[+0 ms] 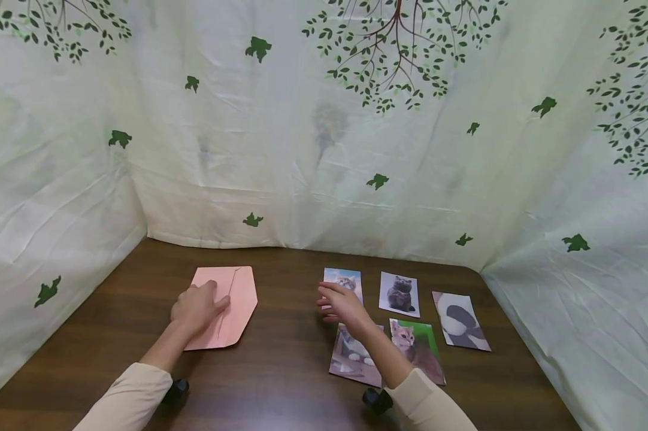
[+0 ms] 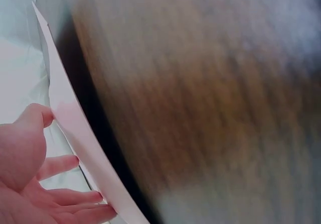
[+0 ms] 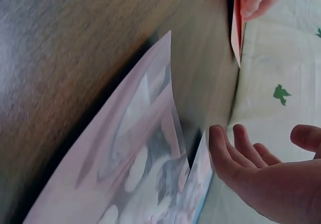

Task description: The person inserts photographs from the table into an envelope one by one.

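A pink envelope (image 1: 243, 302) lies on the left of the table, its flap side to the right. My left hand (image 1: 196, 308) rests on it, fingertips touching its face in the left wrist view, where the envelope (image 2: 83, 133) appears nearly edge-on. My right hand (image 1: 348, 308) hovers over the cat photos with its fingers extended, holding nothing. Beneath its fingers is a kitten photo with a blue top (image 1: 343, 274), partly hidden. Nearer to me lies a grey and white cat photo (image 1: 351, 362), partly covered by my forearm; this photo (image 3: 125, 153) fills the right wrist view's lower middle.
Further right lie a dark grey cat photo (image 1: 399, 293), a kitten photo with green background (image 1: 421, 353) and a grey and white photo (image 1: 461, 320). A leaf-print curtain (image 1: 281, 149) hangs around the brown wooden table (image 1: 286, 359) at the back and sides.
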The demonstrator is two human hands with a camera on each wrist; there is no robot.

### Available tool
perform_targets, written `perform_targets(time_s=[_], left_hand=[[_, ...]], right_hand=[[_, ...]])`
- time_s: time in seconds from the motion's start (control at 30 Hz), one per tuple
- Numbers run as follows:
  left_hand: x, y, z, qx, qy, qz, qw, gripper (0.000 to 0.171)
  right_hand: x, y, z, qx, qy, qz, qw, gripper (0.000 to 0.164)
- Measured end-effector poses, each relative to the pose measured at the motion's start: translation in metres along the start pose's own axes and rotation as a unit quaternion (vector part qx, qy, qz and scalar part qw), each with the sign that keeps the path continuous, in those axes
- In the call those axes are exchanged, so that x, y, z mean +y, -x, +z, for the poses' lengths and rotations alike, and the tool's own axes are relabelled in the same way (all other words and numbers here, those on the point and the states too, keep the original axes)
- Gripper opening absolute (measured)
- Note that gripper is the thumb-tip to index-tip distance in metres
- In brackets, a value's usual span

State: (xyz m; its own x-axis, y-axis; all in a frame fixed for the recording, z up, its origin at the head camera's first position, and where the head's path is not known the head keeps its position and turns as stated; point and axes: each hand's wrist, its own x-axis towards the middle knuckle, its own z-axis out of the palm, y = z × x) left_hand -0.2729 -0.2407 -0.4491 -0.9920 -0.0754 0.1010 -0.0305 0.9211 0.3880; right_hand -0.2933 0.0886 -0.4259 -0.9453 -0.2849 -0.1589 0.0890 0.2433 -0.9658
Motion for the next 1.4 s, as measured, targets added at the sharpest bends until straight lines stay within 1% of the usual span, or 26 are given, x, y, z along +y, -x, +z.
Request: perform_targets(time_s=[0.1,0.23,0.37,0.57,0.7,0.8,1.0,1.4], left_hand=[[0.001,0.001,0.0,0.003,0.007,0.002,1.0,0.044],[0.002,0.001,0.001,-0.002,0.02,0.006,0.9998,0.053],[0.005,0.0,0.004,-0.001,0.028,0.014,0.9995,0.055],[0.016,0.0,0.008,-0.006,0.036,0.025,0.999,0.057],[0.025,0.0,0.01,-0.013,0.042,0.031,0.9986,0.057],[0.031,0.0,0.012,-0.012,0.048,0.04,0.998,0.056],[0.042,-0.001,0.018,-0.007,0.057,0.064,0.9963,0.055],[0.068,-0.005,0.028,-0.01,0.077,0.098,0.9922,0.051]], right_hand=[[0.0,0.001,-0.004,0.002,0.003,0.001,1.0,0.056],[0.0,0.001,-0.009,0.006,0.008,0.004,1.0,0.057],[0.002,0.002,-0.016,0.01,0.008,0.007,1.0,0.058],[0.001,0.004,-0.027,0.027,0.009,0.015,1.0,0.057],[0.0,0.006,-0.036,0.027,0.002,0.018,0.999,0.057],[-0.002,0.008,-0.044,0.03,-0.003,0.017,0.999,0.056],[-0.006,0.012,-0.062,0.047,-0.011,0.026,0.999,0.056],[-0.007,0.021,-0.107,0.073,0.005,0.03,0.997,0.059]])
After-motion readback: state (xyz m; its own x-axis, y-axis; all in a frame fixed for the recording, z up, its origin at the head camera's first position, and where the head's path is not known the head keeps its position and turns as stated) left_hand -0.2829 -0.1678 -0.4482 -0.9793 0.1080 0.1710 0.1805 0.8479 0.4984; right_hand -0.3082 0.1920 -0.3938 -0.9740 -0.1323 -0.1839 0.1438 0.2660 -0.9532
